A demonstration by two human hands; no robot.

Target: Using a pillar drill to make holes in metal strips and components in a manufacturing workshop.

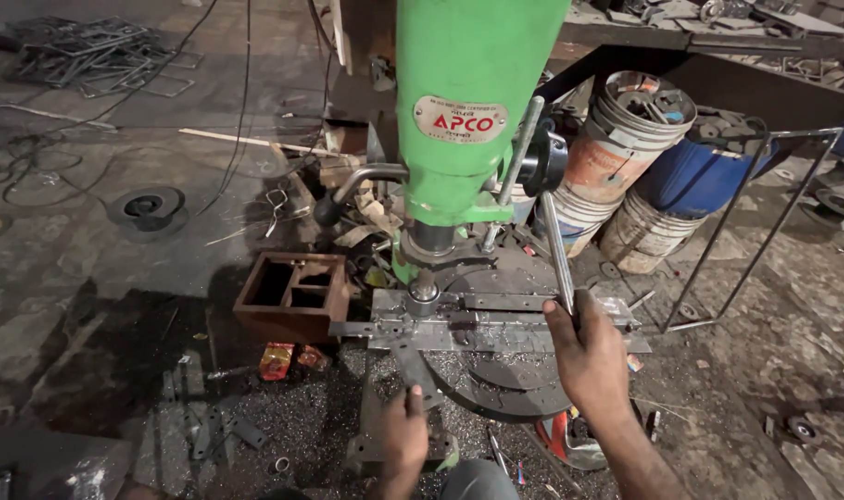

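Note:
A green pillar drill [464, 102] stands in front of me with its chuck [424, 289] low over a jig of flat steel bars [496, 319] on the round table [515, 375]. My right hand [587, 356] grips the end of the long steel feed lever [556, 245] on the drill's right side. My left hand [405, 435] holds the near end of a small flat metal strip [411, 366] that reaches under the chuck.
A rusty brown metal box with compartments [294, 294] sits left of the drill. Buckets of metal parts [626, 139] and a blue drum [695, 176] stand at the right, beside a thin steel frame [765, 222]. Metal shavings and scrap cover the floor.

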